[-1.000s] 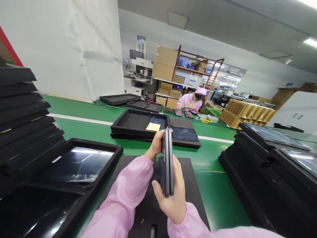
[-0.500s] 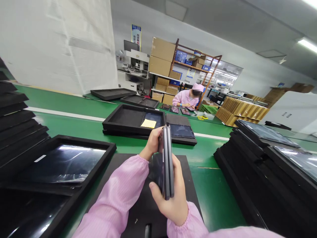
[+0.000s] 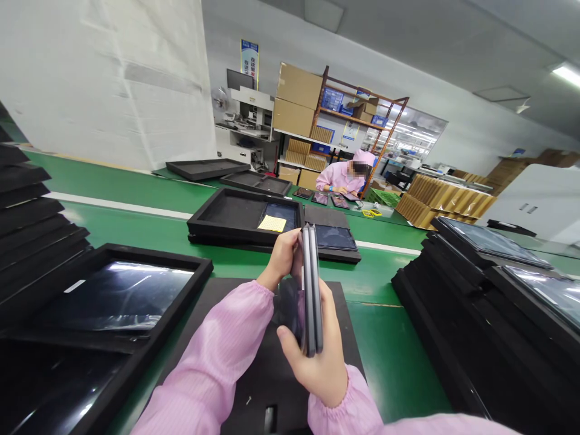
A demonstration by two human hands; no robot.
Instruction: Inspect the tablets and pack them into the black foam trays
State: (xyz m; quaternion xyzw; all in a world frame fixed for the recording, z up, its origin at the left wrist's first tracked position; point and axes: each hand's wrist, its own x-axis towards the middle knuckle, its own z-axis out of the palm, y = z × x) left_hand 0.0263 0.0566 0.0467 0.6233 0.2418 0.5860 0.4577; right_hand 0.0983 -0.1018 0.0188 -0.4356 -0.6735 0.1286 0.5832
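Two tablets [image 3: 310,296] stand upright on edge, pressed face to face, between my hands. Their long grey rims point toward me, and the left one shows a dark, glossy screen. My left hand [image 3: 283,257] grips them at the far upper end. Around the near lower end wraps my right hand [image 3: 324,362], thumb on the left and fingers behind the right side. Below them lies a flat black foam board [image 3: 258,386] with a small slot. Beyond is a black foam tray [image 3: 226,217] with a dark panel and a yellow note [image 3: 272,223].
Left is a foam tray [image 3: 199,269] holding film-covered screens, beside a tall stack of black trays [image 3: 36,235]. Another stack [image 3: 435,308] with screens on top rises at the right. Across the green bench [image 3: 385,338], a person in pink [image 3: 339,175] works near several tablets.
The held tablets have shifted slightly right and up, with both hands still around them. The camera view has moved a little. The trays stay put.
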